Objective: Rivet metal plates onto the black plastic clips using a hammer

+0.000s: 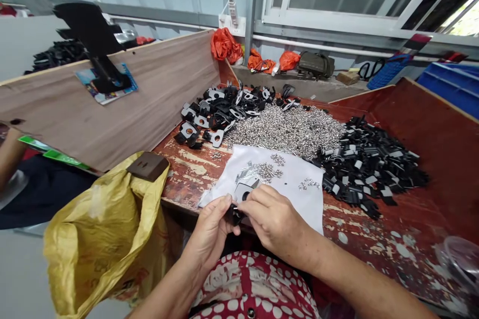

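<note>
My left hand [213,219] is closed round a black plastic part [234,215] with a grey plate [243,190], held above the table's front edge. At that part, the fingertips of my right hand [275,212] are pinched together. A thin bright sliver, which looks like a small metal pin, shows at them; the fingers hide most of it. Just beyond my hands, loose metal pins [249,173] and small silver pieces lie on a white cloth [299,209].
Behind the cloth spreads a heap of small silver pieces [288,127]. Black parts with grey plates [217,112] are piled left of it, black clips [370,164] right. A yellow sack [101,229] stands at the left; wooden boards [149,84] flank the table. Another person's arm [9,154] shows far left.
</note>
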`<action>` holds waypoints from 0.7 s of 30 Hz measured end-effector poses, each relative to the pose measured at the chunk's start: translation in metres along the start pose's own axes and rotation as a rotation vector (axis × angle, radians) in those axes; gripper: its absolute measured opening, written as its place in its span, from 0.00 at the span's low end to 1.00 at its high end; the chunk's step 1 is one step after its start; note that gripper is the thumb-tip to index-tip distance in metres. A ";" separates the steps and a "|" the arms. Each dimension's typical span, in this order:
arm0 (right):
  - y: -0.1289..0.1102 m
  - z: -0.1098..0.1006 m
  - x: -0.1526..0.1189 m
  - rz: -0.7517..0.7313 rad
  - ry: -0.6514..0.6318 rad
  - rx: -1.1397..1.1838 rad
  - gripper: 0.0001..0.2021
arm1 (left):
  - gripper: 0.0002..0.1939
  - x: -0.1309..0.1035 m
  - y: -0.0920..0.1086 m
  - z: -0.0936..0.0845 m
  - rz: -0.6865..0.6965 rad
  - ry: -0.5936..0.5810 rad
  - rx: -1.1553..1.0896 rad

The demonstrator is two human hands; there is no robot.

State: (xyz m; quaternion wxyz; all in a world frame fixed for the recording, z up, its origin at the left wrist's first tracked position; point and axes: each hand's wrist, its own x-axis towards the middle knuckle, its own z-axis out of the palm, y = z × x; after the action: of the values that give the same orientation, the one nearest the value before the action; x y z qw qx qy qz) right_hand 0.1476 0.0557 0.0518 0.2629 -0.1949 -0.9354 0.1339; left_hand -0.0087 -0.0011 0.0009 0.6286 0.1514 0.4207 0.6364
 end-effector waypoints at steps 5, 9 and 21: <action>-0.012 -0.002 0.006 -0.111 -0.023 -0.248 0.15 | 0.17 -0.002 -0.003 0.005 -0.007 0.004 -0.085; -0.008 -0.003 0.005 -0.035 0.006 -0.117 0.14 | 0.16 -0.002 -0.003 0.004 -0.032 -0.005 -0.105; -0.003 -0.004 -0.002 0.013 0.013 -0.048 0.13 | 0.18 -0.004 -0.005 0.003 -0.041 0.005 -0.086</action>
State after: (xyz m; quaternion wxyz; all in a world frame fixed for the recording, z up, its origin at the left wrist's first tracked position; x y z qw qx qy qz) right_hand 0.1500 0.0530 0.0552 0.2634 -0.2083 -0.9352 0.1121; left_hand -0.0025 -0.0039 0.0008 0.6464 0.1140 0.3974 0.6413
